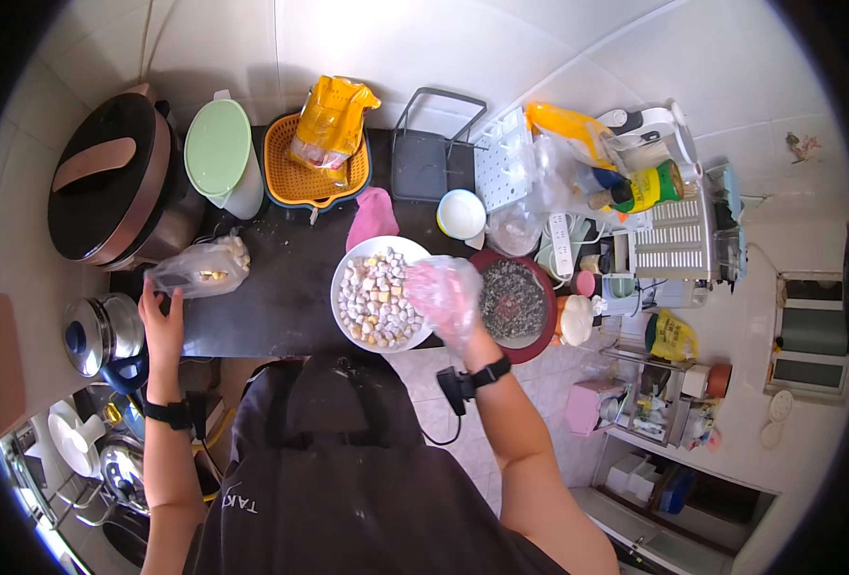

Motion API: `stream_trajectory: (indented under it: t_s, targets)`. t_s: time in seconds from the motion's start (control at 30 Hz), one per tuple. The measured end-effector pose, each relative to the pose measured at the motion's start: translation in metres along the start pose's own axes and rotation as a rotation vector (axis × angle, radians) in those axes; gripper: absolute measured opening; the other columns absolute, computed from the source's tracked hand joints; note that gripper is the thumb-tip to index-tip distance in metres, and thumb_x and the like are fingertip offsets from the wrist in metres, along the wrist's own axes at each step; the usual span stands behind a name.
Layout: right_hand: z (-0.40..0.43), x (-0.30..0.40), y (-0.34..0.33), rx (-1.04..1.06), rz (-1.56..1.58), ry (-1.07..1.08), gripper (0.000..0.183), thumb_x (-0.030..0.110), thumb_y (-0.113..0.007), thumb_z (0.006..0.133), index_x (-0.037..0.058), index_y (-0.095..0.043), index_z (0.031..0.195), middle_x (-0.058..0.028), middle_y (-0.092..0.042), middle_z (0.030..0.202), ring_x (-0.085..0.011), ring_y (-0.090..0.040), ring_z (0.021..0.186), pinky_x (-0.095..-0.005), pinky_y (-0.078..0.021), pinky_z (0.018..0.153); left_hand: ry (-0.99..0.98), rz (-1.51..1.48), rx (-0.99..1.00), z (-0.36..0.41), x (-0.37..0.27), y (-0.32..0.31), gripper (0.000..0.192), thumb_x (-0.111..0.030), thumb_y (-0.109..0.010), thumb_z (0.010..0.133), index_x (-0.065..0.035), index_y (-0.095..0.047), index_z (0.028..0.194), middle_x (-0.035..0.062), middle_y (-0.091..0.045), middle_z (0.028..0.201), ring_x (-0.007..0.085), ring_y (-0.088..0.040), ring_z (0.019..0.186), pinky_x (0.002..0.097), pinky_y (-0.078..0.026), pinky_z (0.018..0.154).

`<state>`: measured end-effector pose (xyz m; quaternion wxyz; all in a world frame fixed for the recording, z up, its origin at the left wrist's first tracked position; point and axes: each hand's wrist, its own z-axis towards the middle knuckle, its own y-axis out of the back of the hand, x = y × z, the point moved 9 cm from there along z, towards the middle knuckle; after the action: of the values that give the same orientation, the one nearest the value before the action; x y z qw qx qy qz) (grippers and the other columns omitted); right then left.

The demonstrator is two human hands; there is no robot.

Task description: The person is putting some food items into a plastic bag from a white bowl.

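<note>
My left hand (162, 323) is at the near left end of a clear plastic bag (194, 269), its thumb and forefinger on the film. Some pale yellowish pieces show inside the bag, which lies on the dark counter. In front of me a white bowl (381, 305) holds many small cubes dusted with white powder, a few showing yellow. My right hand (446, 298) wears a clear plastic glove and covers the bowl's right rim. It is blurred, so whether its fingers hold anything is hidden. Just right of it stands a dark red basin (550, 316) with grey, speckled contents.
A large pressure cooker (119, 180), a green-lidded pitcher (219, 151) and an orange basket (280, 165) with a yellow packet (331, 118) line the wall. Behind the bowl lie a pink cloth (372, 215) and a small white cup (462, 214). A power strip (560, 244) stands at right.
</note>
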<state>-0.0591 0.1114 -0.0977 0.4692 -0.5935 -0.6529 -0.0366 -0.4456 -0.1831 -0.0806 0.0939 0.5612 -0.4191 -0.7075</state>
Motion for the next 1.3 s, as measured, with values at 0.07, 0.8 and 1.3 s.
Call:
stream_trajectory:
  t_s: [0.07, 0.8, 1.3]
  targets:
    - [-0.006, 0.007, 0.041, -0.046, -0.163, 0.072, 0.056, 0.044, -0.037, 0.092, 0.0024, -0.038, 0.130, -0.0138, -0.047, 0.129, -0.0254, -0.051, 0.112, -0.0367, -0.0409, 0.096, 0.115, 0.131, -0.001, -0.016, 0.016, 0.007, 0.072, -0.034, -0.062, 0.084, 0.0012, -0.027, 0.135, 0.0249, -0.035, 0.129, 0.0322, -0.050, 0.107, 0.0389, -0.042, 0.090]
    - [0.021, -0.017, 0.110, -0.062, -0.639, 0.161, 0.028, 0.024, -0.054, 0.089, 0.0047, -0.054, 0.110, -0.0058, -0.058, 0.102, -0.0130, -0.053, 0.093, -0.0279, -0.0422, 0.082, 0.603, -0.261, 0.907, -0.155, -0.025, -0.263, 0.055, -0.050, -0.036, 0.091, -0.0092, -0.043, 0.127, 0.0116, -0.057, 0.108, 0.0218, -0.062, 0.078, 0.0350, -0.054, 0.054]
    - [0.047, -0.062, 0.099, 0.031, -0.955, 0.350, 0.032, 0.006, -0.046, 0.082, -0.0006, -0.051, 0.113, -0.0229, -0.055, 0.111, -0.0370, -0.051, 0.107, -0.0384, -0.0392, 0.092, 0.686, -0.433, 0.715, -0.155, -0.039, -0.296, 0.054, -0.043, -0.035, 0.094, 0.0044, -0.049, 0.117, 0.0171, -0.061, 0.101, 0.0233, -0.064, 0.081, 0.0318, -0.055, 0.061]
